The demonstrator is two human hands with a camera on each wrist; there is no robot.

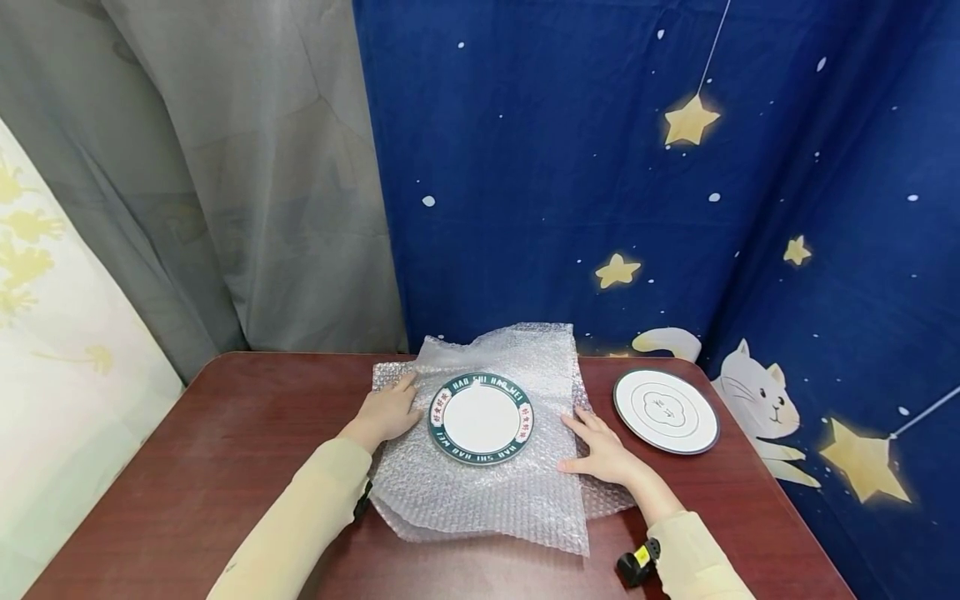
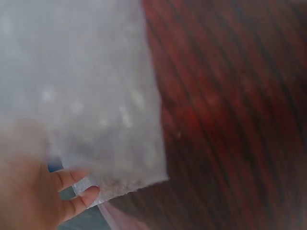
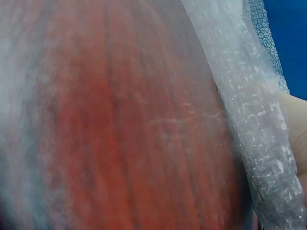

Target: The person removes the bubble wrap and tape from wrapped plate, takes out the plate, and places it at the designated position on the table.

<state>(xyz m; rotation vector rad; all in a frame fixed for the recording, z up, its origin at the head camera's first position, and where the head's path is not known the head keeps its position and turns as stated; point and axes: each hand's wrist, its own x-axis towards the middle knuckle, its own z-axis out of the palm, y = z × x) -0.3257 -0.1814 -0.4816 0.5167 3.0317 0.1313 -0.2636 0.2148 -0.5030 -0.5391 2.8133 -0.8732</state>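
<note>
A round white plate (image 1: 482,418) with a dark green rim, light lettering and red characters lies on sheets of clear bubble wrap (image 1: 487,500). My left hand (image 1: 386,414) rests at the left edge of the wrap, fingers pointing toward the plate but apart from it. In the left wrist view, fingers of the left hand (image 2: 36,187) are beside a blurred wrap edge. On the right, my right hand (image 1: 600,450) touches the wrap with its fingers spread. The right wrist view shows part of the right hand (image 3: 296,132) behind the wrap (image 3: 240,96).
Another white plate (image 1: 666,412), dark-rimmed with a line drawing in its middle, sits at the right on the reddish-brown table (image 1: 217,467). A grey curtain (image 1: 262,167) and a blue star-patterned curtain (image 1: 540,167) hang behind the table's far edge.
</note>
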